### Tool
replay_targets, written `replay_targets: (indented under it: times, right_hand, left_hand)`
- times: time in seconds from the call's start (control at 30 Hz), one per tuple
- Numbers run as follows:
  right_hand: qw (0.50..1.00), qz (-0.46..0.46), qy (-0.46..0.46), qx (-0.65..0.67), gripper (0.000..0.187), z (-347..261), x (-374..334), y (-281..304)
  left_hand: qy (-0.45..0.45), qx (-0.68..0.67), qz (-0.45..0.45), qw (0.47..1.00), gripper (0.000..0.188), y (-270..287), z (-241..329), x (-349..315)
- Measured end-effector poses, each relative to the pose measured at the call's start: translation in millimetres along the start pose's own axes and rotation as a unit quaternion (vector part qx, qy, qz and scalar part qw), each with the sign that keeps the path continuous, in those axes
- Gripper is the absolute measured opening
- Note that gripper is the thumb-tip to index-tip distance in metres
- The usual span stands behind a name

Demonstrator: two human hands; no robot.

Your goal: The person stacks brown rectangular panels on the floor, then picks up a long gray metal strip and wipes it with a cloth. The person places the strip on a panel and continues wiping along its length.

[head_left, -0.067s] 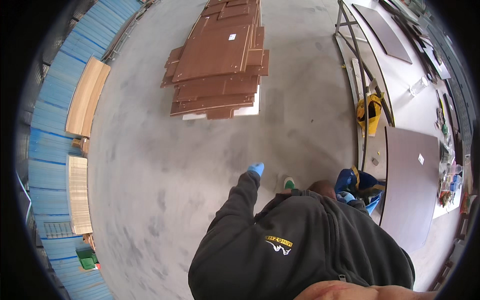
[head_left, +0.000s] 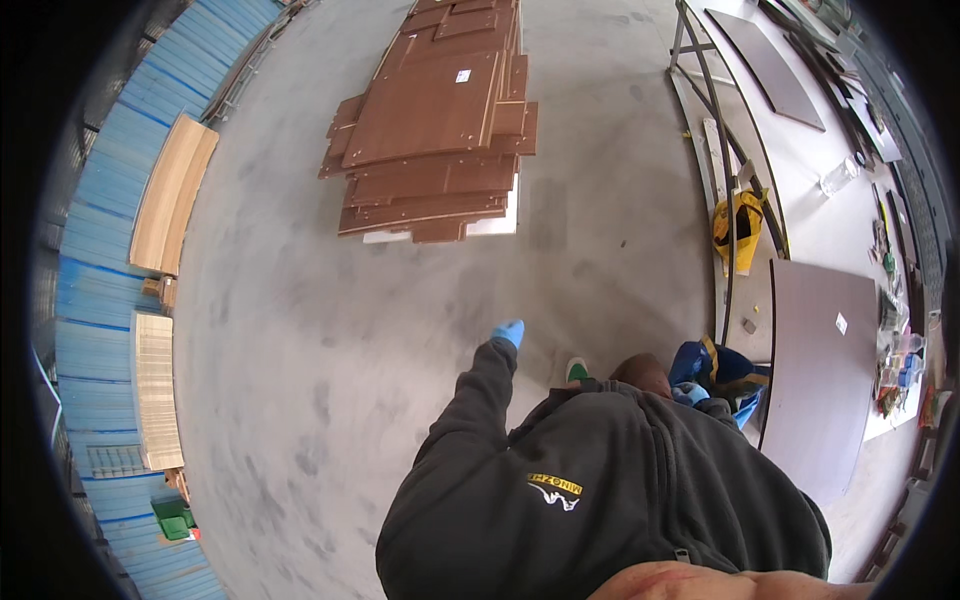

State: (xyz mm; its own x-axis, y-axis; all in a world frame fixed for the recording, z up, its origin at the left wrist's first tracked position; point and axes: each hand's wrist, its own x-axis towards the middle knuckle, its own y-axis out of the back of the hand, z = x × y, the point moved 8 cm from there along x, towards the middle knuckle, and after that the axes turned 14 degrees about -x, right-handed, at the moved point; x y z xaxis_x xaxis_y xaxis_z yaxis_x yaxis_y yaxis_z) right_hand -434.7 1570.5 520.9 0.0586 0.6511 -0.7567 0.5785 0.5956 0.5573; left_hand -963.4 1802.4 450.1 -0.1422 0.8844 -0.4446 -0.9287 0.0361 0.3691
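My left hand [head_left: 509,332], in a light blue glove, is held out over the grey floor with its fingers curled in. Nothing shows in or beyond its grip. Gloved in the same blue, my right hand [head_left: 690,393] is low by my right side, next to a dark blue bag [head_left: 728,362] with yellow straps. Its fingers are too small and partly hidden, so I cannot tell whether it holds the bag. To the right of the bag lies a large brown-grey panel [head_left: 820,370] with a white label.
A long stack of brown panels [head_left: 425,110] stands ahead on the floor. Along the right runs a workbench [head_left: 800,220] with a metal frame and a yellow bag [head_left: 738,230] beside its legs. Pale wooden boards [head_left: 155,390] lean by the blue wall [head_left: 95,340] at left.
My left hand has shifted slightly up and left. My right hand stays beside the blue bag, and the view has moved a little.
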Motion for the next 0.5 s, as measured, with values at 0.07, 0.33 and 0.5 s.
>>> replay_targets:
  times: [0.07,0.33,0.5]
  right_hand:
    - [0.999,0.008,-0.015,-0.041,0.041,-9.4,24.1,28.4]
    - [0.984,-0.026,-0.021,-0.175,0.042,-17.0,199.9,163.3]
    - [0.985,0.037,-0.002,-0.166,0.044,-80.8,314.4,298.9]
  left_hand:
    - [0.033,-0.116,0.014,0.993,0.035,4.0,21.4,50.8]
    - [0.118,-0.36,0.026,0.925,0.058,26.9,120.7,197.1]
    - [0.198,-0.452,0.189,0.849,0.048,58.3,139.8,255.5]
